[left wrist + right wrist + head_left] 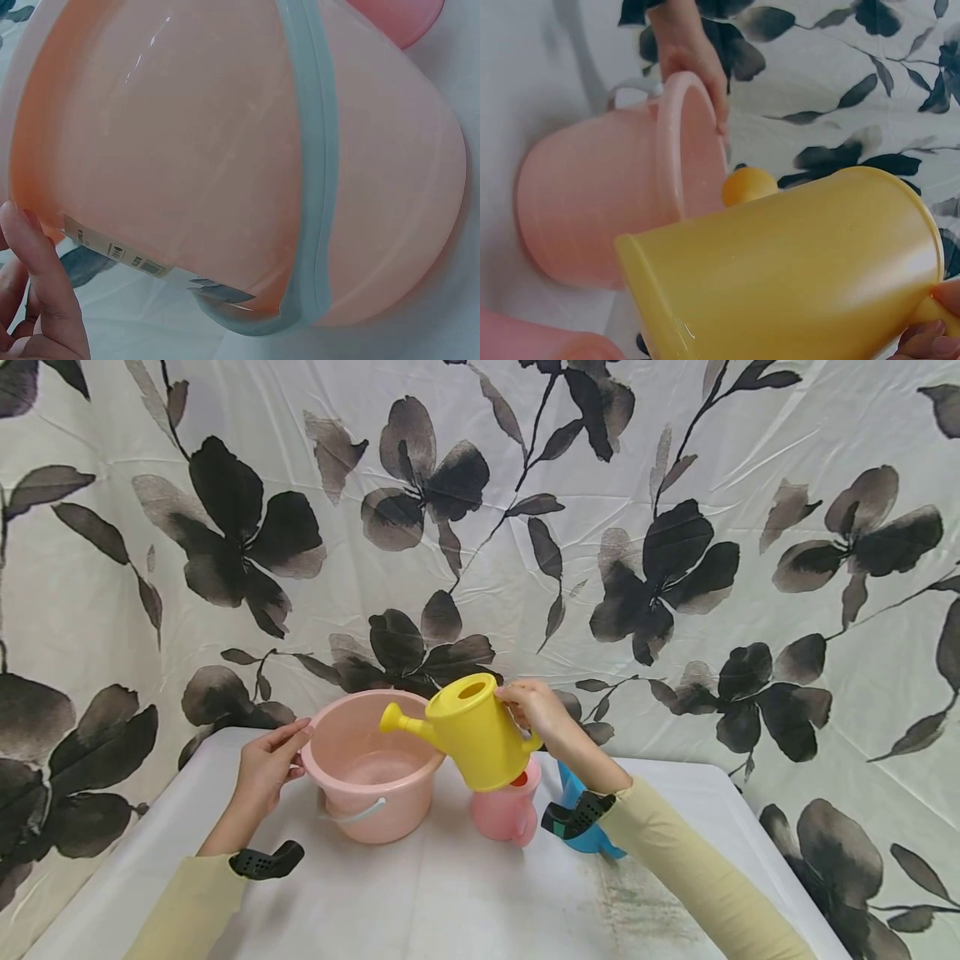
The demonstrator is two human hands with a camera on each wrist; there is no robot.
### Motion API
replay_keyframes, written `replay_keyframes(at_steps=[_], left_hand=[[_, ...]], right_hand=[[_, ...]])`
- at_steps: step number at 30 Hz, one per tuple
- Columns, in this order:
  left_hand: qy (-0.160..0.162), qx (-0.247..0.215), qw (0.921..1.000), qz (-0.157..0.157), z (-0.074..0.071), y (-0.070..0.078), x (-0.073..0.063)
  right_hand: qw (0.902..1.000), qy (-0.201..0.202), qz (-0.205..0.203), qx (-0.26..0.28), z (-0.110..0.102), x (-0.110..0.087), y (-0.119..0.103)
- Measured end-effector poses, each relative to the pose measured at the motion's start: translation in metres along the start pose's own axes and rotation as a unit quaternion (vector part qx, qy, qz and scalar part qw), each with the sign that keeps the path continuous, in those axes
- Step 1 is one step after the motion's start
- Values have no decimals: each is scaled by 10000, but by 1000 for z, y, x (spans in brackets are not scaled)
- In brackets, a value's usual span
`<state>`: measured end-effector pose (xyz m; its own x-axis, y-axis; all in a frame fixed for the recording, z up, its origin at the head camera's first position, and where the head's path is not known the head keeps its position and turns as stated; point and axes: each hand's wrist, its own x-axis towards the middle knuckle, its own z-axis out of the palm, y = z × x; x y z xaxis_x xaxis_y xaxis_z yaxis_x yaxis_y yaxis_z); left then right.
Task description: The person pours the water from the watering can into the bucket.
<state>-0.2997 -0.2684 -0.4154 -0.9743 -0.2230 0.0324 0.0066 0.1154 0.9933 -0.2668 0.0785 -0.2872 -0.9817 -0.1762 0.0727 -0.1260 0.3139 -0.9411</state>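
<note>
yellow can tipped over pink bucket, both hands busy

and here's the yellow watering can [483, 743], held up off the bench [435, 902], body tilted, spout [411, 724] pointing left over the open mouth of the pink bucket [386, 822]. right hand [534, 706] has it by the hndl, thumb + fingers closed round that, seen in head & right wrist views. bucket's upright on the bench, its pale blue bail [362, 812] hanging down the front; printed label [154, 259] on the side too, per left wrist cam, text too small to read. left hand [266, 764] grips the bucket's rim at its left side, fingertips right on the edge. moving out: pink jug [497, 818] stands just right of the bucket, partly behind the yellow can, hndl facing front. next along, a blue item [588, 837], mostly hidden by the right forearm, so can't tell its full shape. brownish smudge [648, 902] on the bench, front right. backdrop: white cloth w/ dark flowers [663, 585].
</note>
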Motion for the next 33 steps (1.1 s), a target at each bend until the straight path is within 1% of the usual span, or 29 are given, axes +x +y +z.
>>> replay_keyframes(at_steps=[1,2,5,6,8,9,11,13,15,16,19,24,33], left_hand=[[-9,8,10000,-9,0,0,0],[-30,168,9998,-63,0,2,-1],[-19,158,9998,-83,0,-2,4],[-55,155,9999,-47,-1,-5,6],[49,72,9999,-62,-1,-14,14],[58,-78,10000,-20,-2,-20,18],[-1,-86,10000,9,-2,-22,19],[56,-93,9999,-43,-2,-19,18],[-34,-10,10000,-41,-2,-11,11],[-36,133,9999,-100,0,-4,6],[-10,135,9997,-189,1,3,1],[16,118,9996,-252,1,5,-1],[14,51,9997,-218,1,5,-1]], right_hand=[[10000,-7,9,-18,0,0,0],[10000,-9,19,-34,0,0,0],[10000,-15,43,-31,0,0,-1],[10000,-13,52,-21,0,0,-1],[10000,11,69,-8,0,1,-2],[10000,28,82,20,0,1,-2],[10000,40,84,3,0,1,-3],[9999,53,81,-25,0,1,-3],[9999,64,79,-26,0,1,-3],[10000,57,68,-32,0,2,-3],[10000,31,48,-30,0,2,-4],[10000,-8,2,45,0,2,-4],[10000,-1,-10,53,0,3,-5]])
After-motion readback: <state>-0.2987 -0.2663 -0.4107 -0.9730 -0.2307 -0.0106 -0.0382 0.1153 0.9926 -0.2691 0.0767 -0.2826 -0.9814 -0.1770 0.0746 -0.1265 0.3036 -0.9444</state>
